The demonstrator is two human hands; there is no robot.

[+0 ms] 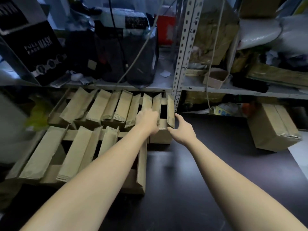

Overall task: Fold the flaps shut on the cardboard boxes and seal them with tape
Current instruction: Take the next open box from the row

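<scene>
Nearest us on the dark floor [208, 180], at the left, a row of open brown cardboard boxes [75, 155] stands with its flaps raised. Our two bare forearms stretch over it to the end box, a small open brown cardboard carton [160, 136] at the right of a farther row of open boxes [103, 112]. Our left hand [146, 120] lies against its left flap [156, 104], fingers bent out of sight, so we cannot tell whether it grips. Our right hand [182, 129] is spread wide, thumb touching the carton's near corner, fingers just beside the upright right flap [170, 110]. Farther right a closed brown cardboard box [270, 125] sits apart. Beyond rise a grey perforated metal shelf post [185, 52] and a black carton printed FULL FACE MASK [38, 52].
</scene>
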